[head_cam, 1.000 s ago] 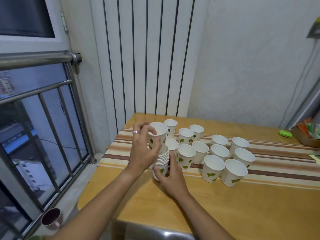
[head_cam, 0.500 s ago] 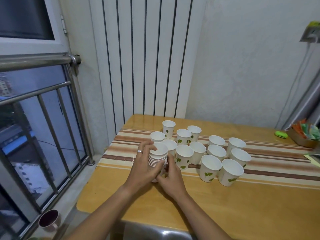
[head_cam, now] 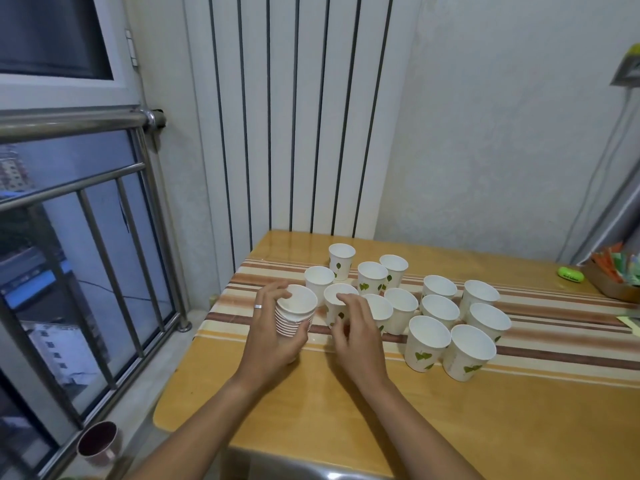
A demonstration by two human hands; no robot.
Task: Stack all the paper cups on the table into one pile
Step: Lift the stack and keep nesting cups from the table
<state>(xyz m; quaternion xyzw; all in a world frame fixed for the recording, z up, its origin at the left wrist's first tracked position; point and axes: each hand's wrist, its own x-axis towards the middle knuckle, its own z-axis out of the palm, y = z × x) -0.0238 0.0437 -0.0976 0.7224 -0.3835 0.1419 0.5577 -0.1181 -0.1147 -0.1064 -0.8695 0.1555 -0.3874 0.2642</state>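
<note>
The left hand (head_cam: 273, 332) is wrapped around a stack of nested paper cups (head_cam: 295, 317), clamping it from its left side on the wooden table (head_cam: 346, 427); the right hand (head_cam: 356, 332), just beside the stack, has its fingers curled loosely apart over the rim of a single cup (head_cam: 337, 306), touching it though not closed on it. Past and to the right of the right hand stand the loose cups (head_cam: 429, 341), upright and clustered on the striped runner (head_cam: 554, 327); a ring (head_cam: 258, 306) sits on the left hand.
</note>
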